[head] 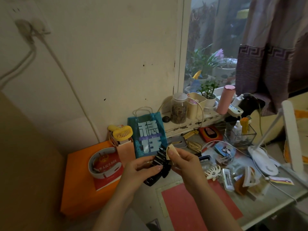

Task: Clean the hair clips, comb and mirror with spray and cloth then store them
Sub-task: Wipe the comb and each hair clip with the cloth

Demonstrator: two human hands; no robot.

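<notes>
Holding black hair clip [158, 165] tilted, teeth up, in left hand [141, 169], with right hand [183, 164] pinching small cloth [171, 151] against its upper end.

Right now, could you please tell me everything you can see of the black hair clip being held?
The black hair clip is a large glossy claw clip, apparently plastic, with long curved teeth pointing up and away. It is held tilted above the desk, in front of the blue bag. The left hand grips its lower end, while the right hand presses a small cloth against its upper teeth.
</notes>
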